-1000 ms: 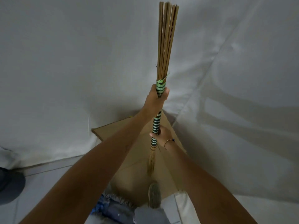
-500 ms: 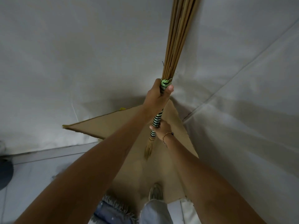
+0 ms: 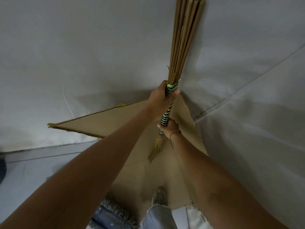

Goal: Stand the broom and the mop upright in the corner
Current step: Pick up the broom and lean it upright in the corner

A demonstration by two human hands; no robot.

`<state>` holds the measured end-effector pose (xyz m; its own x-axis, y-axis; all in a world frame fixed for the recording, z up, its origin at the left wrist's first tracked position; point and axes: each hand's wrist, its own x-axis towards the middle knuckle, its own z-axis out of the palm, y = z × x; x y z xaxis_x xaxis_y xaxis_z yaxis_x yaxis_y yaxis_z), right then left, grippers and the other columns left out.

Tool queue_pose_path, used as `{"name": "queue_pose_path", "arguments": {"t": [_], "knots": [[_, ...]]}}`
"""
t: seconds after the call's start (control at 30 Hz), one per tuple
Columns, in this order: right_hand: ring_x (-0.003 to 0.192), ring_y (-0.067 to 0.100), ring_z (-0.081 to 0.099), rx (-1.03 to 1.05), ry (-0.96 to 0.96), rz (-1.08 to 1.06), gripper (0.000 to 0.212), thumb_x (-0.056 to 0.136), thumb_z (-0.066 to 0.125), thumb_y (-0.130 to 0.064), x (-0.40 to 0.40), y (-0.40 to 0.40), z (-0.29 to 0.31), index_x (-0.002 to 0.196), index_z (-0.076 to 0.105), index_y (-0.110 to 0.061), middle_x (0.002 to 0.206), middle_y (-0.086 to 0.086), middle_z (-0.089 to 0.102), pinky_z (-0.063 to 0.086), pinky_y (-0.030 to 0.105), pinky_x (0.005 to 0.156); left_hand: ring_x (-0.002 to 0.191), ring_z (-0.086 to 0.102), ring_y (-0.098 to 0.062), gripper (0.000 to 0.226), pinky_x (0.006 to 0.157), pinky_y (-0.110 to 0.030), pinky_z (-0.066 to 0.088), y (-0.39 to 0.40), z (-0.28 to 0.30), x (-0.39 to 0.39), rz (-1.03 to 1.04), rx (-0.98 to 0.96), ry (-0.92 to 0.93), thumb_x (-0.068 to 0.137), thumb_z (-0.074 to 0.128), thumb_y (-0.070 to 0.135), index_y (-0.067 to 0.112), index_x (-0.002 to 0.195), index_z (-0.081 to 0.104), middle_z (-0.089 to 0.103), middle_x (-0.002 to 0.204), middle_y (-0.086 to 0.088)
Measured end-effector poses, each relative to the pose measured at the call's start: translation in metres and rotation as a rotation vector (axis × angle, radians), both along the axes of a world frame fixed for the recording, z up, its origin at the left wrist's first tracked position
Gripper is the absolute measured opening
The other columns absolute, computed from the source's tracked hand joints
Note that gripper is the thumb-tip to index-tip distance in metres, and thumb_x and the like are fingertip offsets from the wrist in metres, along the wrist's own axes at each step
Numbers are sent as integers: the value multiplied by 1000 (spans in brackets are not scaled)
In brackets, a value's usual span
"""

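Note:
A stick broom (image 3: 183, 40) made of bundled brown canes stands nearly upright in front of me, its canes running up past the top of the frame. Green, black and white striped binding wraps its middle. My left hand (image 3: 162, 96) grips the upper binding. My right hand (image 3: 170, 128), with a thin bracelet at the wrist, holds the striped part lower down. A short tuft of fibres hangs below my right hand, above the cardboard. No mop is in view.
A brown cardboard sheet (image 3: 102, 123) lies in the corner where two pale walls (image 3: 82, 55) meet, bent up against them. My shoe (image 3: 160, 196) and frayed jeans (image 3: 112, 212) stand on its near part. Pale floor tiles (image 3: 24, 171) lie to the left.
The broom has come closer to the corner and risen in the frame, its tips now cut off at the top. Both hands keep their grip on the binding.

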<state>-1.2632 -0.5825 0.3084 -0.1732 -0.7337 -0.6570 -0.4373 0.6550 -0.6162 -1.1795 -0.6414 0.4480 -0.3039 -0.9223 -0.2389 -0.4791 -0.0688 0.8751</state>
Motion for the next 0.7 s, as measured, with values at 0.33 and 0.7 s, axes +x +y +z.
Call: {"name": "queue_pose_path", "arguments": {"t": [0.33,0.7], "knots": [[112,31,59,-15,8,7,38,83,68,-23,-2,-17,-17,114,61,-2,117,17,66,46,33,90,103,62,-26,37,91,-44,52,-16,-15,0,-35,-39,-38,95,52,33,10,123,50,66,108,-13],[114,28,59,47,146,21,36,83,63,-11,-2,22,13,119,59,-9,121,13,65,46,25,88,122,56,-16,53,94,-21,37,7,-9,29,98,-42,-161,85,68,32,13,131,49,63,129,-3]]}}
